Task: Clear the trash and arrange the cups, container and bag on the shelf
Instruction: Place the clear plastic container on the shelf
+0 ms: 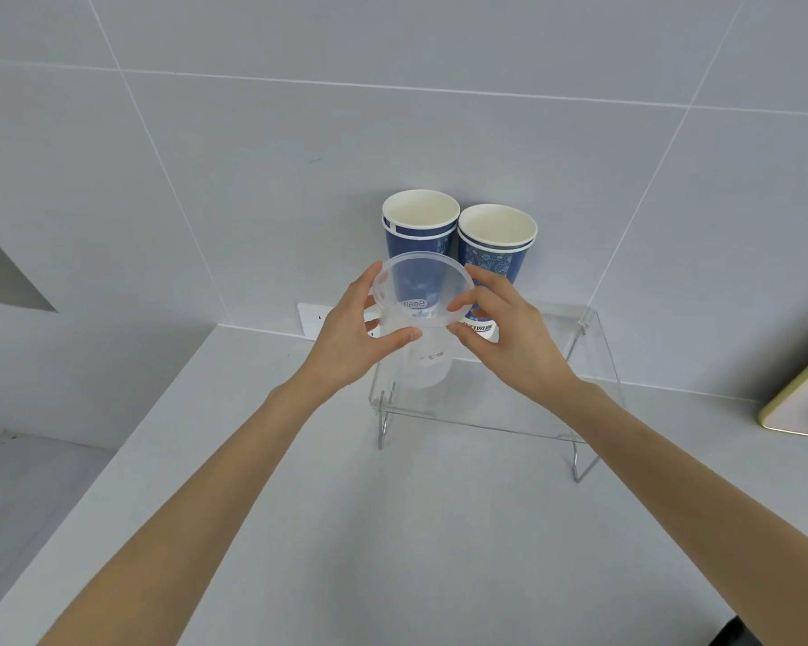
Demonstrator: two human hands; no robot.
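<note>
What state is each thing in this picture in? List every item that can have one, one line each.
Left blue paper cup stack: upright, open, looks empty, on the shelf.
Right blue paper cup stack: upright, open, looks empty, beside the first.
Clear plastic container: open, lidless, tilted, held above the shelf.
Clear shelf: standing on the counter.
Left hand: gripping the container.
Right hand: gripping its rim.

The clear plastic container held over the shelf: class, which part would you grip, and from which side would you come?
Grip the clear container by its wide rim, coming from left and right, as the left hand and right hand do now. It tapers downward, so the flared rim gives fingers a ledge. The back is blocked by the blue paper cups on the shelf.
</note>
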